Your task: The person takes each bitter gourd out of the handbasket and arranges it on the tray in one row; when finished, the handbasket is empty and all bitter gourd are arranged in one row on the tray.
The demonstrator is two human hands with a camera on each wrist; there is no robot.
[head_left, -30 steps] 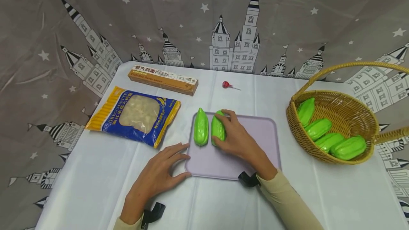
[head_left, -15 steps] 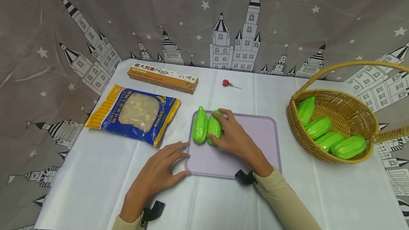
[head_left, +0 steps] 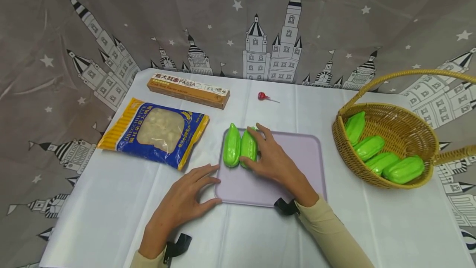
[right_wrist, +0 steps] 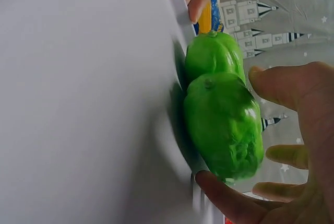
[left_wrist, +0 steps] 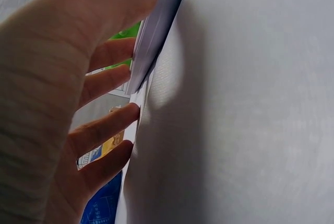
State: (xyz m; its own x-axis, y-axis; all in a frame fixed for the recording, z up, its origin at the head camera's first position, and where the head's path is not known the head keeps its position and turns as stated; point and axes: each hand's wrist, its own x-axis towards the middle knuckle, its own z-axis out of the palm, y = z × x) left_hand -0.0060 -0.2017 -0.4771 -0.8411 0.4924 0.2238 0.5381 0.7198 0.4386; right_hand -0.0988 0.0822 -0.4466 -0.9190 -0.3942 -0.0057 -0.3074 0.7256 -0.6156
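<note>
Reads as the placing step: a glossy bright-green ridged gourd is down on the pale-lilac, round-cornered rectangular tray, side against a matching green gourd along the left edge. Right hand is around the inner one, fingers spread and bent over it. Right wrist view shows background between the thumb tip and the gourd, so I'd call it loose, not gripping; contact of every fingertip can't be confirmed. Left hand has fingers apart, tips at the tray's left edge, likely steadying it. My read on the next move: it calls for lifting the right hand off upward without dragging or rolling the gourd; thumb and fingers sit close enough to nudge it. More stock on the right: four green gourds in the woven tan wicker basket. If the row is to grow, the tray's right half has room. Diff vs 1 s ago: inner gourd was apart from its neighbour, now slid left until the two touch. Right hand shifted left with it. Left hand and basket count unchanged.
</note>
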